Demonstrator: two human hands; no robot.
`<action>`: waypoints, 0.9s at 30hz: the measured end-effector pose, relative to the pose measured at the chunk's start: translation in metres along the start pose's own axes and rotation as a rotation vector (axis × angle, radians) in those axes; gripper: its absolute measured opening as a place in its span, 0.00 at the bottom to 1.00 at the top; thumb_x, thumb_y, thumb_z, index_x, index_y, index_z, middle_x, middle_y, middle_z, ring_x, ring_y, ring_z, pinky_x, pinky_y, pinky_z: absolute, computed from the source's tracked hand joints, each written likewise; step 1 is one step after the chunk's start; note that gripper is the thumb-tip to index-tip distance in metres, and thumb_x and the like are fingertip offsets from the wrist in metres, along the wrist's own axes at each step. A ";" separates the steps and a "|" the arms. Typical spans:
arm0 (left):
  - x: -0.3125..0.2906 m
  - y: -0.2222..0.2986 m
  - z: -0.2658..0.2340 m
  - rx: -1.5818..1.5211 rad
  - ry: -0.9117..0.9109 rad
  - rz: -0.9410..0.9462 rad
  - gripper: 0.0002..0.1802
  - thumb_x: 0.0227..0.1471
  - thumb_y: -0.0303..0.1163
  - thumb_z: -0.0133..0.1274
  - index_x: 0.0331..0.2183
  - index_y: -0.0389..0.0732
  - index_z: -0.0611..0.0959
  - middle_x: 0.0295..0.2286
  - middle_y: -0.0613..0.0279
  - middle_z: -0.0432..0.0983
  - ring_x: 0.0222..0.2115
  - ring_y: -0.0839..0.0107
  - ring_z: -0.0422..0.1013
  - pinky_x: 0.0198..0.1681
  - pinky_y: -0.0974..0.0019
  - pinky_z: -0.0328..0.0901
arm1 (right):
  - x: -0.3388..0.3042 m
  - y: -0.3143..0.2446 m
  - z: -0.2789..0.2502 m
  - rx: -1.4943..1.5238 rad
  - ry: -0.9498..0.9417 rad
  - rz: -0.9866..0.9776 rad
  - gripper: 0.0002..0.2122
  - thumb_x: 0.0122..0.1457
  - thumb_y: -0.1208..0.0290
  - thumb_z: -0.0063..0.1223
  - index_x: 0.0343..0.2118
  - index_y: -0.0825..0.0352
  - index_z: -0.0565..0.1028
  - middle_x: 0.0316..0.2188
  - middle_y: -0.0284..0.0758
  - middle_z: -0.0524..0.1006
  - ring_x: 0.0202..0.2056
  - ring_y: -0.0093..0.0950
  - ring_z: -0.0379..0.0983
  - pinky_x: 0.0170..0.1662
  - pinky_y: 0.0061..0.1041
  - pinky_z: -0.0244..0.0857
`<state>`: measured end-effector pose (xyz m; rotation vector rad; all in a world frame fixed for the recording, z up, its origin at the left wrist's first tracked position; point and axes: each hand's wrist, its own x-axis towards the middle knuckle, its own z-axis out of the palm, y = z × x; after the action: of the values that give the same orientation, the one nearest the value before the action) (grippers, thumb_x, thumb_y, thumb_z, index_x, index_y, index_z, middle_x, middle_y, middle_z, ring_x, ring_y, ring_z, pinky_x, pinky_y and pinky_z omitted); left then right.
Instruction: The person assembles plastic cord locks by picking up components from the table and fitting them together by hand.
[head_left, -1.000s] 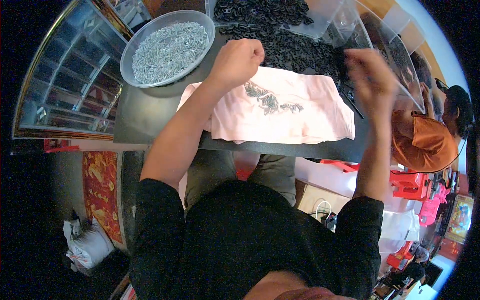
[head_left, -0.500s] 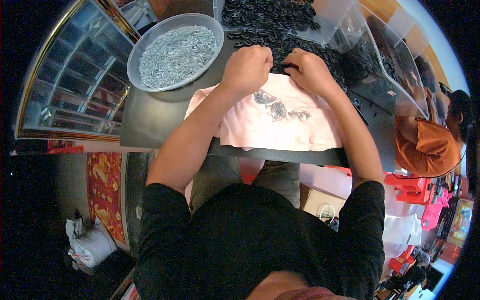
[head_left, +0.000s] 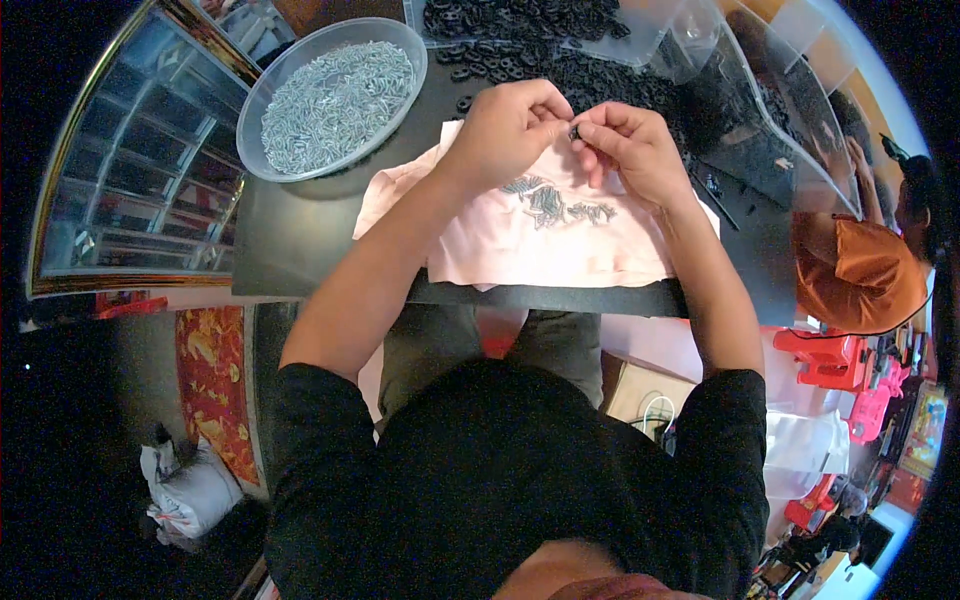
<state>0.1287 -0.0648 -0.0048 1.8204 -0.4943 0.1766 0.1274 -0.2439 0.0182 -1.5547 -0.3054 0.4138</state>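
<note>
My left hand (head_left: 508, 130) and my right hand (head_left: 632, 148) meet fingertip to fingertip above a pink cloth (head_left: 545, 235) spread on the dark table (head_left: 300, 240). Between the fingertips sits a small black ring (head_left: 574, 131), pinched by both hands; whether a screw is with it I cannot tell. A small heap of silvery screws (head_left: 555, 205) lies on the cloth just below my hands. A heap of black rings (head_left: 520, 40) covers the table beyond my hands.
A clear round bowl (head_left: 335, 95) full of silvery screws stands at the back left. Clear plastic bins (head_left: 740, 90) stand at the back right. A glass display case (head_left: 120, 170) is at the left. Another person in an orange cap (head_left: 860, 280) sits at the right.
My right hand came in from the far right and joined my left hand. Both hands now pinch a small ring over the cloth.
</note>
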 end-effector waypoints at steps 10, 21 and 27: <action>-0.013 0.019 0.014 0.327 -0.281 0.234 0.04 0.40 0.25 0.52 0.23 0.38 0.74 0.18 0.63 0.64 0.18 0.72 0.64 0.22 0.71 0.59 | -0.001 -0.005 -0.035 0.030 0.069 -0.221 0.04 0.49 0.80 0.50 0.29 0.72 0.70 0.22 0.34 0.72 0.22 0.19 0.70 0.22 0.16 0.65; -0.024 0.032 0.028 0.546 -0.475 0.175 0.05 0.38 0.29 0.51 0.21 0.39 0.73 0.21 0.59 0.67 0.23 0.61 0.67 0.27 0.61 0.62 | -0.009 -0.010 -0.030 -0.020 0.092 -0.202 0.10 0.51 0.79 0.50 0.37 0.72 0.72 0.22 0.33 0.73 0.20 0.18 0.68 0.24 0.15 0.65; -0.025 0.037 0.034 0.687 -0.448 0.148 0.07 0.35 0.31 0.51 0.21 0.40 0.73 0.21 0.58 0.68 0.24 0.60 0.68 0.27 0.60 0.62 | -0.007 -0.007 -0.020 -0.184 0.118 -0.224 0.06 0.49 0.79 0.51 0.32 0.71 0.74 0.22 0.31 0.73 0.21 0.17 0.67 0.25 0.15 0.63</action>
<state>0.0861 -0.0993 0.0077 2.5124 -0.9708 0.0339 0.1304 -0.2651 0.0252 -1.6954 -0.4304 0.1213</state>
